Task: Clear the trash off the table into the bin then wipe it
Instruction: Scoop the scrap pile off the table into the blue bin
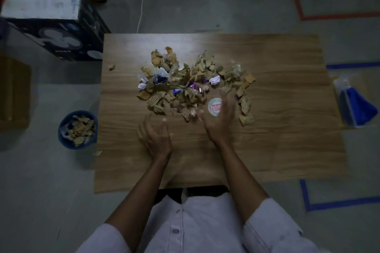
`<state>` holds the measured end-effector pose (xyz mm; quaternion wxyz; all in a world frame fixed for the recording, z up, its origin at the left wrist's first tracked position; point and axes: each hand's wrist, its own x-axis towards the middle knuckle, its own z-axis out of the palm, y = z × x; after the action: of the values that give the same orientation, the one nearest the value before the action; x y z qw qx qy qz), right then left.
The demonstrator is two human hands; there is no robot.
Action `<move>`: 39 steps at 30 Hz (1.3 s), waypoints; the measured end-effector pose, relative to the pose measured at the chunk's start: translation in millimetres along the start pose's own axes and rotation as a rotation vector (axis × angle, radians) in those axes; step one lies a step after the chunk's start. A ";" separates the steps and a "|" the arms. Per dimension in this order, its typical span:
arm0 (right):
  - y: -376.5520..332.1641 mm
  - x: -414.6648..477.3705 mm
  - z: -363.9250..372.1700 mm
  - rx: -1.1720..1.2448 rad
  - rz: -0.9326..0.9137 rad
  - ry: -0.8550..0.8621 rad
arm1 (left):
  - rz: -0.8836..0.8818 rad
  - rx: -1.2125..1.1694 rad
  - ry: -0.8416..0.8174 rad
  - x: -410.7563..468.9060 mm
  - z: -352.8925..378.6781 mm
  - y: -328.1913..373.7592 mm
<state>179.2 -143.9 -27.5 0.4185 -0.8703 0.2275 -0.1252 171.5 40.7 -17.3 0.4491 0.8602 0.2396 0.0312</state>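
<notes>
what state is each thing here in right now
table, trash in the middle
trash, piled up, not binned
lid, flat, at the pile's near edge
bin, on the floor to the left, partly filled
left hand, open, empty
right hand, open, blurred, at the lid
cloth, lying right of the table

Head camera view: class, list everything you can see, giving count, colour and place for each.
table: one, light wood, centre
trash pile: one, mostly brown scraps, white and purple bits, mid-table
round label: one, white, red lettering, pile's near edge
bin: one, blue, floor left of table, holding scraps
box: one, black, white top, far left
blue item: one, right of table, unidentifiable
left hand: one, open, before pile
right hand: one, open, beside label
</notes>
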 end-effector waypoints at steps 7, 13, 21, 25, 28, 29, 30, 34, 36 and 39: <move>50.1 -19.7 -8.2 -0.216 0.372 0.211 | -0.076 0.369 -0.067 -13.8 43.0 -17.8; 29.7 32.9 36.7 -0.215 0.142 0.050 | 0.156 0.276 -0.119 26.0 107.1 27.1; 20.9 47.8 12.0 0.007 -0.051 0.097 | 0.175 0.064 0.098 56.3 72.1 36.7; 52.9 112.1 -13.8 -0.074 0.105 0.246 | 0.149 0.029 0.183 126.6 59.7 38.0; 57.8 164.4 -10.7 -0.144 0.170 0.202 | 0.196 0.019 0.061 178.5 71.2 45.4; 58.6 179.5 -4.3 -0.150 0.161 0.153 | 0.246 0.063 0.022 193.4 75.0 46.9; 55.4 190.7 2.0 -0.129 0.139 0.083 | 0.295 0.093 -0.029 203.8 78.3 47.9; 34.2 205.4 35.3 -0.040 -0.061 -0.237 | 0.411 0.112 -0.248 206.2 96.3 57.3; 20.9 197.2 49.4 -0.115 -0.173 -0.348 | 0.482 0.136 -0.314 198.8 108.2 59.1; 5.6 180.4 65.5 -0.097 -0.267 -0.441 | 0.541 0.084 -0.406 185.4 124.0 60.8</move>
<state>360.4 -193.4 -67.4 0.3958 -0.9178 0.0197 0.0246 391.9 -0.9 -73.1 0.4275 0.8989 -0.0906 -0.0325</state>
